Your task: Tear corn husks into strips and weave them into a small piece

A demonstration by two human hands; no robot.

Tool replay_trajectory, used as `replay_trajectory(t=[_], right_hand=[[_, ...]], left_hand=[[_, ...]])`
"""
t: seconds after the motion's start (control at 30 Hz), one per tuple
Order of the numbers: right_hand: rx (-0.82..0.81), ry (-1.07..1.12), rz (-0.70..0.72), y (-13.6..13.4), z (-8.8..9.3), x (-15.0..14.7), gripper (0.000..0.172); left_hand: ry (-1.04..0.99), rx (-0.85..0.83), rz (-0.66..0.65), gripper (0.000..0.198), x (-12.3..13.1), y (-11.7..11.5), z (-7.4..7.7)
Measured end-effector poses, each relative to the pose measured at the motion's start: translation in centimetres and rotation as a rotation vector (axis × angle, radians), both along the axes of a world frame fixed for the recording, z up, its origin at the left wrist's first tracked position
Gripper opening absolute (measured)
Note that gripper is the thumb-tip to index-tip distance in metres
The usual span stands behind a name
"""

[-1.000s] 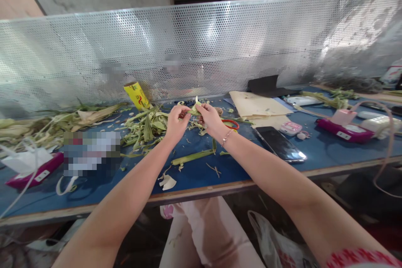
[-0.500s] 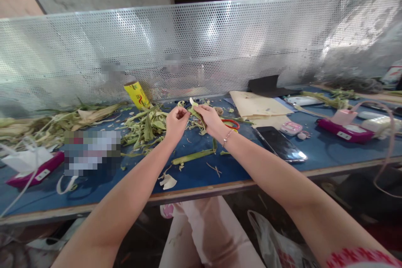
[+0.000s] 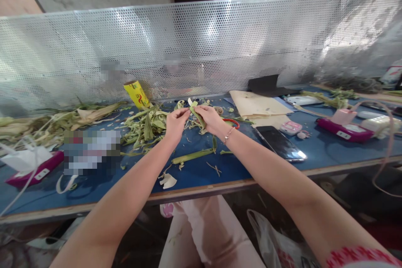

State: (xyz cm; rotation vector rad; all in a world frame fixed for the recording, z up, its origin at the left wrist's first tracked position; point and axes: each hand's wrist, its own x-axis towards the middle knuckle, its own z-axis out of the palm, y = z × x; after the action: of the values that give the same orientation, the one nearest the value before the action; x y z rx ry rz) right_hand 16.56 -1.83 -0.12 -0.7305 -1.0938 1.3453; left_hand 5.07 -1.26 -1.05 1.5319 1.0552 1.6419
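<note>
Over the blue table my right hand (image 3: 209, 116) grips a short green plant stalk (image 3: 195, 108), with a whitish curled tip at its upper end. The stalk leans up and left out of the thumb and fingers. My left hand (image 3: 176, 121) is pinched closed right against the stalk's left side; what sits between its fingertips is too small to make out. Left of the hands lies a heap of green peelings (image 3: 146, 127). A longer green stalk (image 3: 194, 156) lies on the table below them. Red-handled scissors (image 3: 231, 123) are partly hidden behind my right wrist.
A black phone (image 3: 281, 143) and beige paper (image 3: 256, 104) lie to the right. Purple power strips (image 3: 345, 130) sit at both sides. Dry husks (image 3: 63, 127) and a yellow packet (image 3: 137, 94) are at the left, before a perforated metal screen (image 3: 201, 46).
My left fingers have straightened a little and moved up against the stalk. The stalk has turned slightly in my right hand, showing more of its pale green end.
</note>
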Motion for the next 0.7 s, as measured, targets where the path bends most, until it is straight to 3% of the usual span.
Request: replay_trajectory(t=[0.17, 0.47, 0.7], right_hand=[[0.072, -0.129, -0.056, 0.6, -0.7, -0.3, 0.020], [0.383, -0.539, -0.250, 0.8, -0.8, 0.2, 0.028], [0.518, -0.708, -0.387, 0.4, -0.6, 0.0, 0.026]], left_hand=[[0.009, -0.028, -0.016, 0.013, -0.3, 0.4, -0.1], [0.388, 0.060, 0.132, 0.007, -0.6, -0.2, 0.8], [0.383, 0.019, 0.109, 0.012, -0.5, 0.4, -0.1]])
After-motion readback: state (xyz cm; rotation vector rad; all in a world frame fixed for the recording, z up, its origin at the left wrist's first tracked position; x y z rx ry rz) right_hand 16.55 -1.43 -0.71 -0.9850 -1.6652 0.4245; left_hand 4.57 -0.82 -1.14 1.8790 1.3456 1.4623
